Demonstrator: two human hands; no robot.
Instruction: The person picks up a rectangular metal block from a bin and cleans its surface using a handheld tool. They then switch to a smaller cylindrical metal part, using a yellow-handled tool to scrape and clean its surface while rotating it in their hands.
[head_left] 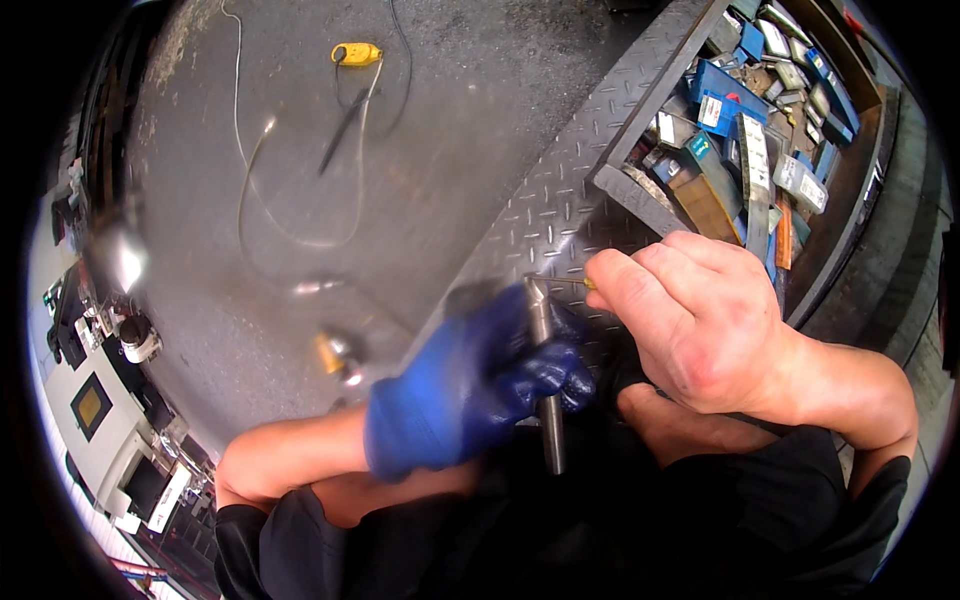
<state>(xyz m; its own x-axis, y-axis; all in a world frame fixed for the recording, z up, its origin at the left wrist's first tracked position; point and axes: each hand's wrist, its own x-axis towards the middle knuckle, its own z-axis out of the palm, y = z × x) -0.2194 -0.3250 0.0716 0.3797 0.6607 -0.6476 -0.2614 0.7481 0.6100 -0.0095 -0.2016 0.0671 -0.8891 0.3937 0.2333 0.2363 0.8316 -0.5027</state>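
Observation:
My left hand, in a blue coated work glove, is closed around a round steel boring bar. The bar stands nearly upright in the picture, its notched tip above the glove and its plain shank below. My bare right hand grips a small screwdriver, whose handle is mostly hidden inside the fist. Its thin shaft points left, and the end meets or nearly meets the bar's tip; contact is too small to confirm.
At the upper right, a metal drawer holds many small plastic cases and boxes. Beneath my hands lies a diamond-plate step. A yellow device with cables appears over the grey floor. Machinery and a bench line the left.

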